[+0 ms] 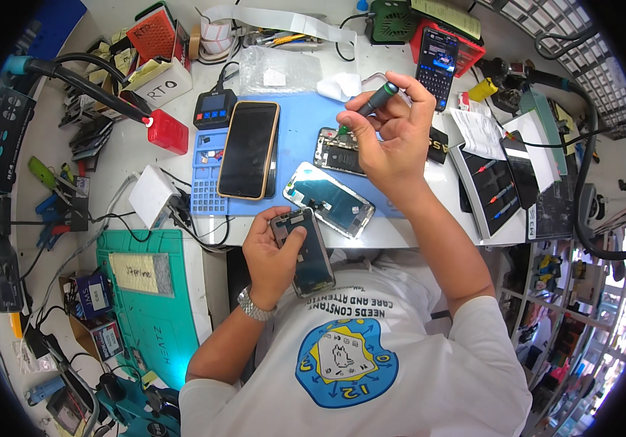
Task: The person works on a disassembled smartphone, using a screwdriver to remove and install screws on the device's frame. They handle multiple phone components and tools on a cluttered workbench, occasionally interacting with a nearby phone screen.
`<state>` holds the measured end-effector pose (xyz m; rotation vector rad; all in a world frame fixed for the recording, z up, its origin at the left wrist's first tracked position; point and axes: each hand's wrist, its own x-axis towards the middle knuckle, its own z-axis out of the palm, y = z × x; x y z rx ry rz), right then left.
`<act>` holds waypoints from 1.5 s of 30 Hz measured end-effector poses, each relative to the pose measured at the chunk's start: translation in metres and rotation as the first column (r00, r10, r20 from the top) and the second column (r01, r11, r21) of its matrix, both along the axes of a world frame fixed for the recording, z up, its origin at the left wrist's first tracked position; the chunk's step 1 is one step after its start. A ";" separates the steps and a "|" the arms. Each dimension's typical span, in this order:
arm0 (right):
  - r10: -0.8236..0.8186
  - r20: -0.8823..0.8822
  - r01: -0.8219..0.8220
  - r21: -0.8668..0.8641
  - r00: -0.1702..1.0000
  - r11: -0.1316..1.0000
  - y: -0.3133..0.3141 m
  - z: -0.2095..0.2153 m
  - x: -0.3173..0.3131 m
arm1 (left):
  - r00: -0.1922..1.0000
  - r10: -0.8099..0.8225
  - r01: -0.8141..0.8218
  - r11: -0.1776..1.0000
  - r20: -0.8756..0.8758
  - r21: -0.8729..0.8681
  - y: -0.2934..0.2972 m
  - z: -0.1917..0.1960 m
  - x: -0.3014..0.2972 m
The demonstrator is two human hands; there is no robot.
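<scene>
Held low at the table's front edge is a dark phone screen panel (310, 261), its back side up. My left hand (263, 253) is closed round it, the thumb across its upper part. My right hand (394, 149) grips a dark screwdriver (379, 98) with a green end, tilted over an opened phone (338, 157) on the blue mat (295, 116). Fingers partly hide that phone's right side; whether the tip touches a screw I cannot tell. Between my hands lies a second loose screen panel (330, 201), back side up. A phone in a tan case (249, 149) lies left of it.
A small black device with a screen (215, 109) stands at the mat's back left, near a red bottle (167, 132). A lit phone (437, 69) leans at the back right. Right of the mat sits a tray with small screwdrivers (491, 186). Bubble wrap (276, 71) lies behind.
</scene>
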<state>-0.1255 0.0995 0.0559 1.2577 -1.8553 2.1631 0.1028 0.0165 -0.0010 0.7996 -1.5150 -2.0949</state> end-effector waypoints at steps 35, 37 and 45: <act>0.192 0.250 -0.195 -0.013 0.949 0.981 -0.018 -0.038 0.027 | 1.000 -0.001 0.001 1.000 0.010 0.009 0.001 0.001 -0.002; 0.211 0.185 -0.217 0.016 0.960 0.976 -0.008 -0.037 0.032 | 1.000 -0.003 0.003 1.000 0.018 0.019 0.001 0.002 -0.003; 0.303 0.073 -0.307 0.054 0.950 0.950 0.001 -0.037 0.037 | 1.000 0.028 -0.028 0.999 -0.013 0.032 0.002 0.000 -0.004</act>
